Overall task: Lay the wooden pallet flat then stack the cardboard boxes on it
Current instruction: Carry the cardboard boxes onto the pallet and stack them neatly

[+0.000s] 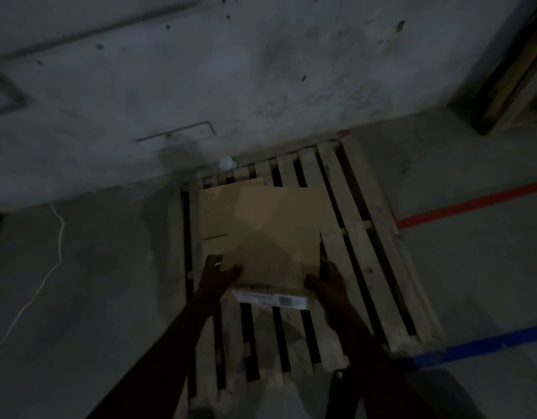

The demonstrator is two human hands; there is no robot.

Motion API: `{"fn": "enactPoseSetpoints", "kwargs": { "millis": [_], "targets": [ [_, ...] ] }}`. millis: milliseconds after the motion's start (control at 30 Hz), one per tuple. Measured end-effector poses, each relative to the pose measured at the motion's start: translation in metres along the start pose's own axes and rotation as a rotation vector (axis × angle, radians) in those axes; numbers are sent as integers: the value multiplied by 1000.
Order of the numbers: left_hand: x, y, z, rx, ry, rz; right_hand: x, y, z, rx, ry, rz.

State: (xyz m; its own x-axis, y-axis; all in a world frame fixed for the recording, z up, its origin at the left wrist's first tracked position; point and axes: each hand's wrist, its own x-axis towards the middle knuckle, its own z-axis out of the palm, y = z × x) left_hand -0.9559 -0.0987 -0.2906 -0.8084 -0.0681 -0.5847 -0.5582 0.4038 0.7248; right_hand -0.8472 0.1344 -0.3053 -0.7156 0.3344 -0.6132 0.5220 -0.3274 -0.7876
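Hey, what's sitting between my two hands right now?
In the head view, the cardboard box sits between your left hand and right hand, each hand on one side of its near end, above the flat wooden pallet.

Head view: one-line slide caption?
Both hands, left and right, grip a cardboard box over the flat pallet.

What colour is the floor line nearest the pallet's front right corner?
Blue. The floor line shows best in the head view, ending by the wooden pallet.
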Motion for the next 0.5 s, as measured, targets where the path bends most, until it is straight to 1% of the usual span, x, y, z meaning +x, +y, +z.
{"fn": "enactPoseSetpoints", "kwargs": {
  "millis": [67,167,267,333,367,433,500],
  "targets": [
    [27,-1,-29,43,-4,68,1,10,35,25,-2,-4],
    [74,-12,-71,123,-45,169,13,34,88,-25,33,-49],
    [125,-39,-98,173,-85,270,24,67,135,-139,150,-79],
    [165,-59,-116,213,-142,353,21,94,174,-140,235,-88],
    [188,-71,-125,259,-184,407,17,110,193,-147,265,-81],
    [230,-89,-137,421,-270,559,10,146,227,-146,295,-44],
    [260,-101,-146,581,-298,715,8,177,262,-208,246,-18]
  ]
}}
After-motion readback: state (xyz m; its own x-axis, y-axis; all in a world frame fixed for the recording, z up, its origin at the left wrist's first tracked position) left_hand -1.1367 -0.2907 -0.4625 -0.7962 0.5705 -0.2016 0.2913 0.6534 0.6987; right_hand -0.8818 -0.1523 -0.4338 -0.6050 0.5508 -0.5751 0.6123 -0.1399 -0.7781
